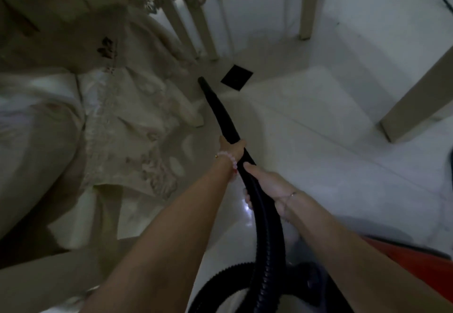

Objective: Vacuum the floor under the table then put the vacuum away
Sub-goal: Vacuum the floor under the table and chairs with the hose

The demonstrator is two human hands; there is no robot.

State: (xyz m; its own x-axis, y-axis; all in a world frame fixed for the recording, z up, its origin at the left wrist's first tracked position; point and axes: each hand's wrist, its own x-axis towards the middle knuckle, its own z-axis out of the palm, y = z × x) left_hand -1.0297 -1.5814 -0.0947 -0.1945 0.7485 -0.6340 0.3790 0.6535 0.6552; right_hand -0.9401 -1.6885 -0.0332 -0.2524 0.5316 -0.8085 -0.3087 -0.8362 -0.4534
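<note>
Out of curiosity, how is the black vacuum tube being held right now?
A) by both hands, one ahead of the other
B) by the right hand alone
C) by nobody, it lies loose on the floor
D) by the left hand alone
A: the left hand grips the black tube farther forward and the right hand grips it just behind, with the tip down near a dark square on the floor.

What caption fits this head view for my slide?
Left hand and right hand hold the black vacuum hose, nozzle pointing toward a dark floor square.
</note>
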